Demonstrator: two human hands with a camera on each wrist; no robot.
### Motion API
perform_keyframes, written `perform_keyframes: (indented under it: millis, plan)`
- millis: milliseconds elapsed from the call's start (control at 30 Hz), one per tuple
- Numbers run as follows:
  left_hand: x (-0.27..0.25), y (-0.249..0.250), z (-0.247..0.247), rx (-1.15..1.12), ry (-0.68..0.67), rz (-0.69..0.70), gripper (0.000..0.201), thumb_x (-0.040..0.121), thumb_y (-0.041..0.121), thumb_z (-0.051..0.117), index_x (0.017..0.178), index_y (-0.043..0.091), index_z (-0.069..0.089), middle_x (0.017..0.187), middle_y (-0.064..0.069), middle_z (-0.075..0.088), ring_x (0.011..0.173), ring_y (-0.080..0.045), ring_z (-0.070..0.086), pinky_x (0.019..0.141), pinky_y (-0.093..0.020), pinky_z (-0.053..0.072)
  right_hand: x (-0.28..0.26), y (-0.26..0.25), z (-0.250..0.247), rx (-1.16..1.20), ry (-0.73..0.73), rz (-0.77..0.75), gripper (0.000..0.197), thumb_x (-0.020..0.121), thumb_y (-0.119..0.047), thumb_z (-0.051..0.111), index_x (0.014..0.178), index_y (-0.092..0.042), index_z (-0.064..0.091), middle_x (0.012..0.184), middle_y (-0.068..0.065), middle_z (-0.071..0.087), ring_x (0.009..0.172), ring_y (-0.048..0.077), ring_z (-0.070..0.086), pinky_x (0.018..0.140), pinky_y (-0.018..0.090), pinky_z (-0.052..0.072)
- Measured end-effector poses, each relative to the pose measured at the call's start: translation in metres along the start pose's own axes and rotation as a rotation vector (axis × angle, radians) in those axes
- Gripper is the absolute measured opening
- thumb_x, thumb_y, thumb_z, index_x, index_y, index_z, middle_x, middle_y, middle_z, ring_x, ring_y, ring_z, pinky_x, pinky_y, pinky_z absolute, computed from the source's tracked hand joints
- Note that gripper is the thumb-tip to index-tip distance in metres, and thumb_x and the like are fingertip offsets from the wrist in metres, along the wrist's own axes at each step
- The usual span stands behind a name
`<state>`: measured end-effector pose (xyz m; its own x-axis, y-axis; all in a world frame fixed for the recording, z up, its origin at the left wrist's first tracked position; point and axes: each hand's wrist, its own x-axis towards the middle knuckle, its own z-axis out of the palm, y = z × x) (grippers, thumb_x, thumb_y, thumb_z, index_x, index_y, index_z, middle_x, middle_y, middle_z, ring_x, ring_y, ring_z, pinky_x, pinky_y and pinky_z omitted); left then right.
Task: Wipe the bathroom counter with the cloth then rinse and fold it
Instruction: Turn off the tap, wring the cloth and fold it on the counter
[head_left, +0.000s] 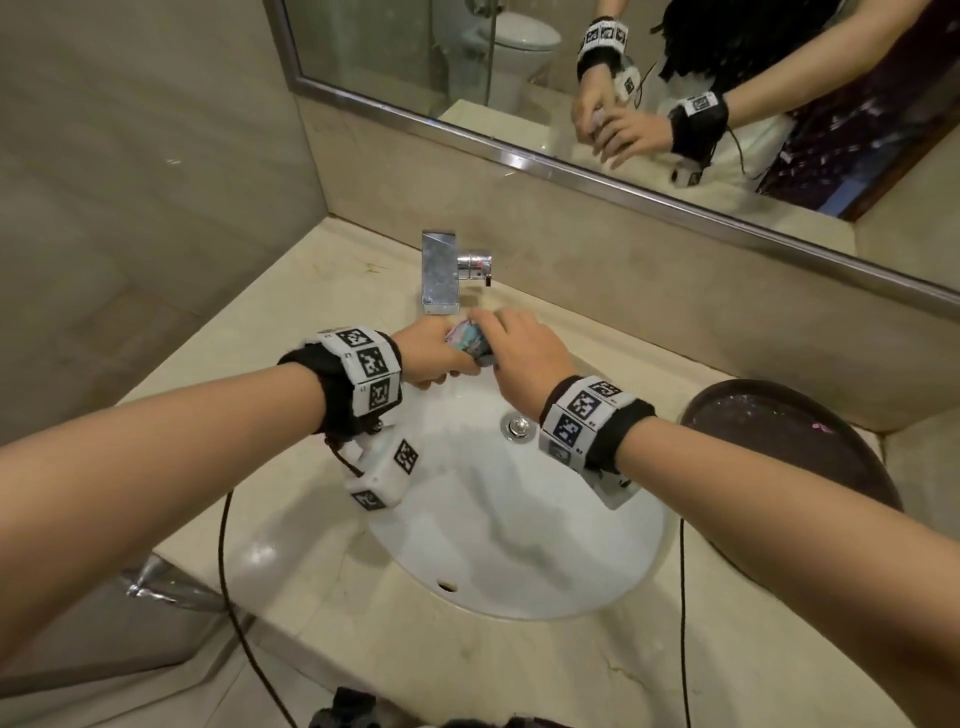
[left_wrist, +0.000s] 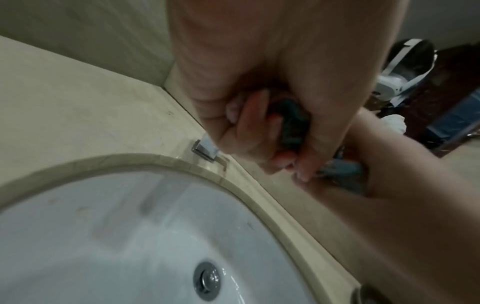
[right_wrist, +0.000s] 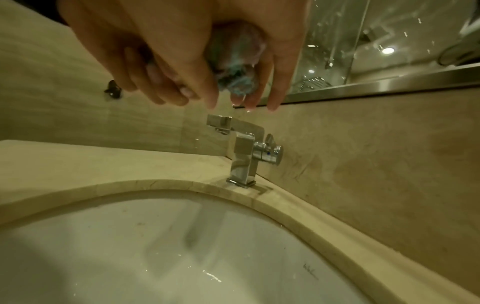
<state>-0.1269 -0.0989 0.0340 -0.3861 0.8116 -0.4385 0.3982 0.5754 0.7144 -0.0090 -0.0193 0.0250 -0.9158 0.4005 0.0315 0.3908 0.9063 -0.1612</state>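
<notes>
Over a white oval basin (head_left: 519, 545), the left hand (head_left: 434, 358) and right hand (head_left: 519, 358) both clench a bunched blue-and-pink wet cloth (head_left: 470, 340), held between them just in front of the square chrome tap's (head_left: 440, 273) spout. The right wrist view shows the tap (right_wrist: 244, 156) standing below the fingertips (right_wrist: 274, 102), apart from them. The head view alone shows a dark round tray (head_left: 795, 447) on the beige stone counter (head_left: 322, 280) to the right of the grip, and a steel-framed mirror (head_left: 519, 67) behind it. Open basin lies beneath.
</notes>
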Motion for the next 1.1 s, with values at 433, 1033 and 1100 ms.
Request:
perform_keyframes:
  millis: [433, 1033, 1100]
  plan:
    - [-0.019, 0.008, 0.007, 1.097, 0.123, 0.069, 0.021, 0.09, 0.018, 0.044, 0.094, 0.009, 0.063, 0.087, -0.009, 0.063, 0.07, -0.025, 0.051, 0.064, -0.029, 0.04, -0.002, -0.013, -0.003, -0.186, -0.216, -0.061, 0.025, 0.093, -0.03, 0.042, 0.098, -0.013, 0.06, 0.101, 0.008, 0.068, 0.092, 0.029, 0.062, 0.066, 0.028, 0.036]
    - [-0.035, -0.044, 0.007, 0.083, 0.248, 0.157, 0.04, 0.083, 0.014, 0.066, 0.121, 0.014, 0.052, 0.106, -0.01, 0.065, 0.072, -0.016, 0.058, 0.05, -0.012, 0.045, 0.006, 0.01, 0.031, 0.032, -0.1, -0.097, 0.051, 0.085, -0.053, 0.054, 0.117, -0.015, 0.047, 0.12, 0.006, 0.058, 0.106, 0.025, 0.055, 0.085, 0.037, 0.048]
    - [-0.038, -0.051, 0.003, -0.008, 0.305, 0.18, 0.039, 0.086, 0.013, 0.062, 0.123, 0.018, 0.051, 0.094, -0.005, 0.064, 0.061, -0.008, 0.057, 0.046, -0.01, 0.045, 0.01, 0.004, 0.038, 0.091, -0.117, -0.085, 0.055, 0.087, -0.059, 0.045, 0.123, -0.017, 0.047, 0.116, 0.006, 0.06, 0.1, 0.025, 0.059, 0.083, 0.038, 0.05]
